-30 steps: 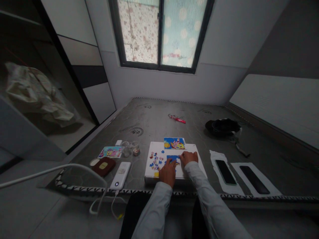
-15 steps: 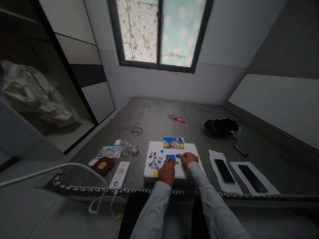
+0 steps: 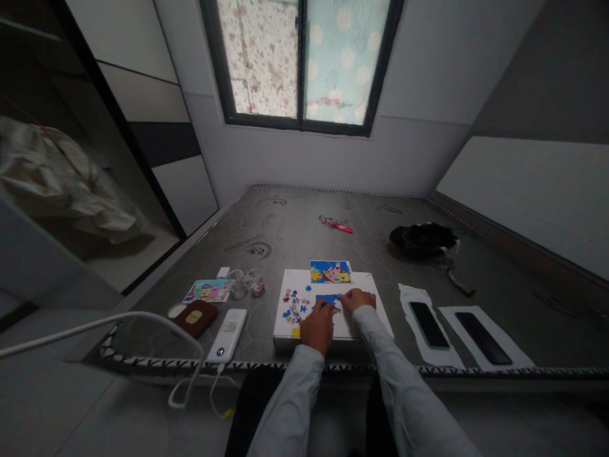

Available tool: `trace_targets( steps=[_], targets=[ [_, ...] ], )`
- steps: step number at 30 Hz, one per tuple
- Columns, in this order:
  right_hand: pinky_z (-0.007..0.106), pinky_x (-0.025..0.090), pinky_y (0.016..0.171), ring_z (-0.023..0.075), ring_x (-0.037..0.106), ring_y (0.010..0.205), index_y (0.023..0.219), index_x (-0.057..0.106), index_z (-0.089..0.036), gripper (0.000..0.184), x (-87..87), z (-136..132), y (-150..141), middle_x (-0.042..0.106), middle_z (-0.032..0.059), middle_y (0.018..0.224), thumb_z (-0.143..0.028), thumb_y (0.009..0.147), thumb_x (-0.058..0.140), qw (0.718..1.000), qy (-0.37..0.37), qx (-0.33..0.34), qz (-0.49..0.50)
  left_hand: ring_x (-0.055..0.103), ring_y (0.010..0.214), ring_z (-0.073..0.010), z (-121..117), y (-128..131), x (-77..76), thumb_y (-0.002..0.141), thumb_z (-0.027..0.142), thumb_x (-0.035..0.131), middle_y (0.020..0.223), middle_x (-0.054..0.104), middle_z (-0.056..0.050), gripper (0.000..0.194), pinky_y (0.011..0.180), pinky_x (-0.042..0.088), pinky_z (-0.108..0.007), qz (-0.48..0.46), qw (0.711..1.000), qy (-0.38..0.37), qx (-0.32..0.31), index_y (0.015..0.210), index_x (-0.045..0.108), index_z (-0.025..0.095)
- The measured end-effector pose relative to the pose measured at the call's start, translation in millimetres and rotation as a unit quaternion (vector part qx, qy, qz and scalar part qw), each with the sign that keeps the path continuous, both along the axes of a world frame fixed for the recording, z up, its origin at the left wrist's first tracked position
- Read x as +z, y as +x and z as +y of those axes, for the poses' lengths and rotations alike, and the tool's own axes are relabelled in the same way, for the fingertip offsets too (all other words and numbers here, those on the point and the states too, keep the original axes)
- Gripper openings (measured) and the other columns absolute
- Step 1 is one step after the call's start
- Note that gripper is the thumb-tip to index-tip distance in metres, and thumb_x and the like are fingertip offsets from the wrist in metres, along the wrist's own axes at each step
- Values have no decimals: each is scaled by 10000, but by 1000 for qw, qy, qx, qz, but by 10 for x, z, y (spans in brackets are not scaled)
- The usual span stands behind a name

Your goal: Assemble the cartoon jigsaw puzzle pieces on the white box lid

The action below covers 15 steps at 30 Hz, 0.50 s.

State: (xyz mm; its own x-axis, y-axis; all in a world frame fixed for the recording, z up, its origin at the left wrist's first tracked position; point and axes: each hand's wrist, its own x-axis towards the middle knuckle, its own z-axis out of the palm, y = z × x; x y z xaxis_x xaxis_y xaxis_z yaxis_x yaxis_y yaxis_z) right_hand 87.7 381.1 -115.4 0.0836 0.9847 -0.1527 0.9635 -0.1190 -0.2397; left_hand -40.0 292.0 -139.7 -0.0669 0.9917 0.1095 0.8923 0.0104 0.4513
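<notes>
A white board [image 3: 366,283] lies on the grey mattress in front of me. On it sits a joined blue patch of puzzle [image 3: 329,299], with several loose puzzle pieces [image 3: 294,304] scattered to its left. My left hand [image 3: 318,326] rests on the board with its fingers curled down onto the blue patch. My right hand [image 3: 358,298] lies beside it, fingertips pressed together at the patch's right edge. Whether either hand pinches a piece is too small to tell. A colourful cartoon picture [image 3: 330,271] lies at the board's far edge.
Left of the board are a white power bank [image 3: 229,334] with a cable, a dark red case [image 3: 195,317], a cartoon card [image 3: 208,291] and small clear items [image 3: 247,283]. Two phones [image 3: 429,324] [image 3: 483,329] lie on white paper at the right. A black object [image 3: 421,238] and red wrapper [image 3: 337,225] sit farther back.
The view has shifted slightly. Both hands have stayed on the blue patch, with the right hand sliding a little to the left along its edge.
</notes>
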Motion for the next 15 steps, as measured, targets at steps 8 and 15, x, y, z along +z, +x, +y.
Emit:
trace_targets(
  steps=[8, 15],
  targets=[
    [406, 318, 931, 257, 636, 1031, 824, 738, -240, 273, 82, 109, -27, 742, 70, 957, -477, 824, 602, 999, -20, 21, -35, 644, 858, -140, 27, -49, -10, 993, 354, 372, 1242, 577, -5, 310, 699, 497, -260, -4, 999, 47, -13, 1175, 619, 316],
    [418, 319, 946, 266, 631, 1050, 855, 736, -228, 266, 119, 117, -31, 739, 84, 979, -459, 822, 608, 998, -34, 28, -43, 610, 823, -137, 80, 14, 26, 995, 408, 354, 1150, 514, -43, 353, 608, 443, -236, 15, 1000, 25, 12, 1275, 566, 386]
  ],
)
